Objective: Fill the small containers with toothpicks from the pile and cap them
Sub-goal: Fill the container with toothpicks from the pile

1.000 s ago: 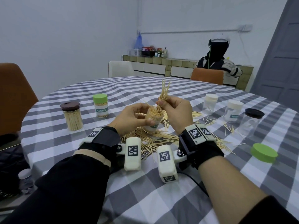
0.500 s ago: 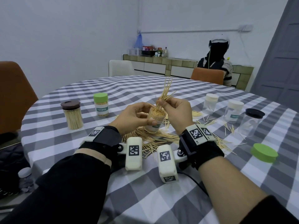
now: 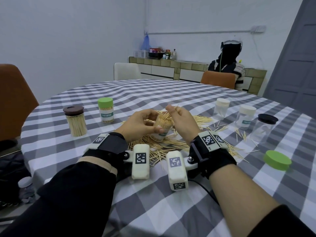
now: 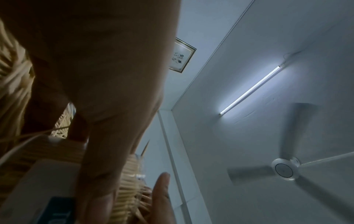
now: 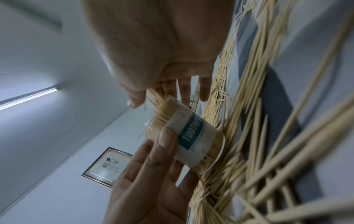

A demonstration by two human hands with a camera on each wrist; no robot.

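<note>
Jar held tilted above toothpick pile, mid-desk.
Desk (image 3: 171, 211) checked; pile (image 3: 172, 146) beneath hands. Left hand (image 3: 140, 125) fingers curled round the full jar (image 3: 162, 129); right hand (image 3: 183, 124) fingers pinch a few toothpicks (image 3: 172, 109) at its mouth.

Centre: open jar (image 3: 161, 130) in the left hand (image 3: 140, 124), tilted over the toothpick pile (image 3: 164, 146) on the table (image 3: 171, 202).
Right hand (image 3: 182, 122): just right of the jar's mouth, pinching toothpicks.
Left side: two capped full jars (image 3: 75, 123) (image 3: 105, 110).
Right side: three capped jars (image 3: 221, 108) (image 3: 245, 119) (image 3: 264, 127) in a row.
Near right: loose lid (image 3: 277, 159).
Behind the table: chairs (image 3: 218, 81), seated person (image 3: 229, 65), counter (image 3: 171, 63).
</note>
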